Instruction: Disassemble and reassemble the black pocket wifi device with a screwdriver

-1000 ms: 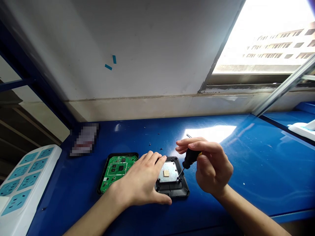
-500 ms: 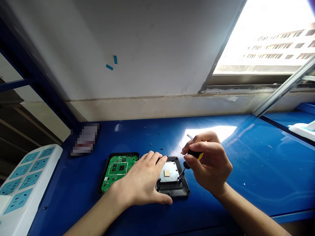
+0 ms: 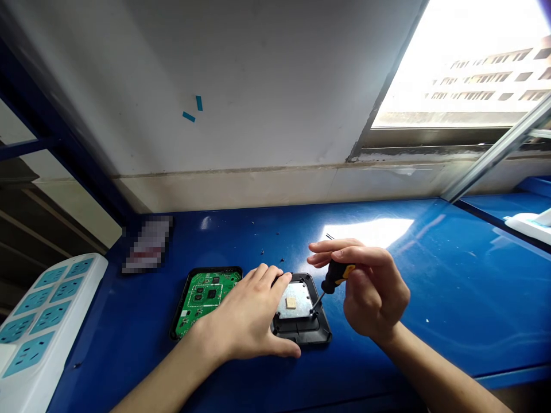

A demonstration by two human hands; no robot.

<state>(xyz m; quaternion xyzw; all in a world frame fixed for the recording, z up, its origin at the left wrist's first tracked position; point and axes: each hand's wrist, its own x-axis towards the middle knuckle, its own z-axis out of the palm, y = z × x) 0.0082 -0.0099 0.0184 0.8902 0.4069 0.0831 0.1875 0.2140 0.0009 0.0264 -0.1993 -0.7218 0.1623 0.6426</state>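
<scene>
A black plastic cover lies on the blue table, carrying a silver metal plate with a small beige pad in its middle. My left hand grips the cover's left part, fingers over the far side and thumb at the near edge. In my right hand is a black and yellow screwdriver, tilted, its tip at the plate's right lower corner. Left of the cover sits a green circuit board in a black housing, partly hidden by my left hand.
Several small dark screws lie behind the cover. A white power strip with blue sockets stands at the left. Near it is a blurred packet. A thin dark two-pronged item shows behind my right hand.
My right thumb has swung back from the screwdriver's handle and the fingers have straightened across it. The tip stays at the plate's corner. My left hand keeps its place.
</scene>
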